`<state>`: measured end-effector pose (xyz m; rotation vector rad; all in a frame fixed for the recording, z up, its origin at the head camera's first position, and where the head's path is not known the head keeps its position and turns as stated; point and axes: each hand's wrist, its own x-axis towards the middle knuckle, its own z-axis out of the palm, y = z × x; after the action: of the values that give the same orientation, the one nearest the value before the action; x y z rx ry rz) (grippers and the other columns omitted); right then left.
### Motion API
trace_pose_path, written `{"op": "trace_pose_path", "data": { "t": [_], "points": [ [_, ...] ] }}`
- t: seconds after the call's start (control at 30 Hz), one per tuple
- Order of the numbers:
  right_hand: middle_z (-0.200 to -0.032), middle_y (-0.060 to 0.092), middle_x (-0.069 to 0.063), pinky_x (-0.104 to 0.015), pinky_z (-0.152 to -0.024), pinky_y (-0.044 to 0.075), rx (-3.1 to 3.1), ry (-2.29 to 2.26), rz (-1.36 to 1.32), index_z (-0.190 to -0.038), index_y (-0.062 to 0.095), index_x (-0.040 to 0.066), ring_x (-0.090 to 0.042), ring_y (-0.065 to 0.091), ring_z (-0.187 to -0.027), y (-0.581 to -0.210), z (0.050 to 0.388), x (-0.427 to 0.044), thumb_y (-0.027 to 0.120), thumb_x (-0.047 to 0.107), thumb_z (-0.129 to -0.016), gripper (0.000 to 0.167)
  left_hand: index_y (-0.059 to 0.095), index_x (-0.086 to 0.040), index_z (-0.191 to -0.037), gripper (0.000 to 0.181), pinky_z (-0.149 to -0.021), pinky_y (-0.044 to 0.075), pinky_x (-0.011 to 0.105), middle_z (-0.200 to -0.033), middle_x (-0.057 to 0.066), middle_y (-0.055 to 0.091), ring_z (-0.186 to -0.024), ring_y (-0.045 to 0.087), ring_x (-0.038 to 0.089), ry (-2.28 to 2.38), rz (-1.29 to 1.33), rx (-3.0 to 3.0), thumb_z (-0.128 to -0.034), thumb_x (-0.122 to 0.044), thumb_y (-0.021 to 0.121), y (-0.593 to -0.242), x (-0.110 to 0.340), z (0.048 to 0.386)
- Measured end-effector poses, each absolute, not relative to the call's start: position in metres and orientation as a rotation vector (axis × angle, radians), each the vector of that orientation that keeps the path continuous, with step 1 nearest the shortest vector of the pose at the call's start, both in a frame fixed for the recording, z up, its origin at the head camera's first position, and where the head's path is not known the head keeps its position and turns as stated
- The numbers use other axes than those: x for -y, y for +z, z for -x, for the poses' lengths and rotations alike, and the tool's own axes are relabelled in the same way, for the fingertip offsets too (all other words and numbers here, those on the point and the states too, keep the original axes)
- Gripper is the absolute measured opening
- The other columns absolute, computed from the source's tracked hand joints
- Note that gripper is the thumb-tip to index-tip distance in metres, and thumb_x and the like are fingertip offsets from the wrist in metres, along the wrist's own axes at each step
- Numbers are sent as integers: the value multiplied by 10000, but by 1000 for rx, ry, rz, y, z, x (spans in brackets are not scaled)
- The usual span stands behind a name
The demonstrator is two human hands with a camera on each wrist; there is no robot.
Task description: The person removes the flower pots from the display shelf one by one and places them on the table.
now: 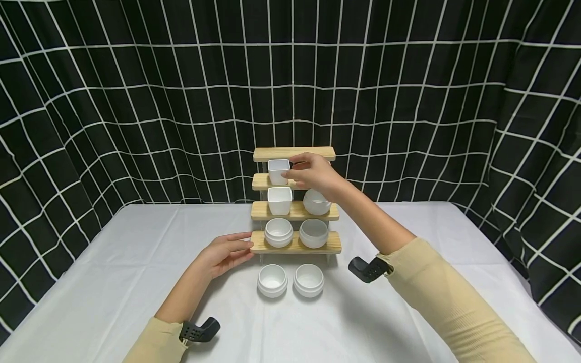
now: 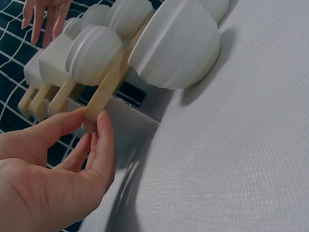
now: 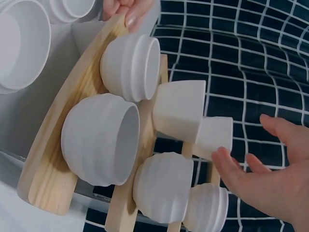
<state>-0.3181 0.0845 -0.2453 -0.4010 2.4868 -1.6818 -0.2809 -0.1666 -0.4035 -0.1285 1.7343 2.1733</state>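
A tiered rack with light wooden shelves (image 1: pixel 295 248) holds white cups. My left hand (image 1: pixel 225 254) pinches the left end of the lowest shelf, thumb and fingers closing on the wood (image 2: pixel 107 92) in the left wrist view. Over the upper shelves, my right hand (image 1: pixel 315 175) is beside the upper square cup (image 1: pixel 279 172), a fingertip at its rim. The right wrist view has that hand (image 3: pixel 270 169) with fingers spread apart and the square cup (image 3: pixel 215 137) not gripped. Below it stands another square cup (image 1: pixel 279 200). The right hand hides part of the upper shelf in the head view.
A round cup (image 1: pixel 316 201) is on the middle shelf, and two round bowls sit on the lowest one. Two more white bowls (image 1: pixel 272 280) stand on the white tablecloth (image 1: pixel 136 262) in front. A black curtain with white grid lines (image 1: pixel 204 101) hangs behind.
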Motion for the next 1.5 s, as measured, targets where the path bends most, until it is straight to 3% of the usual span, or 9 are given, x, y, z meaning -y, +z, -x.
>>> {"op": "trace_pose_path", "data": {
  "t": [1.5],
  "points": [
    [-1638, 355, -234, -432, -1193, 507, -2513, -1692, 208, -1566, 401, -40, -399, 468, -1457, -250, 346, -55, 695, 99, -1016, 639, 424, 108, -1545, 540, -854, 664, 226, -1145, 171, 657, -856, 734, 124, 2179, 109, -1734, -1032, 68, 587, -405, 168, 284]
  ]
}}
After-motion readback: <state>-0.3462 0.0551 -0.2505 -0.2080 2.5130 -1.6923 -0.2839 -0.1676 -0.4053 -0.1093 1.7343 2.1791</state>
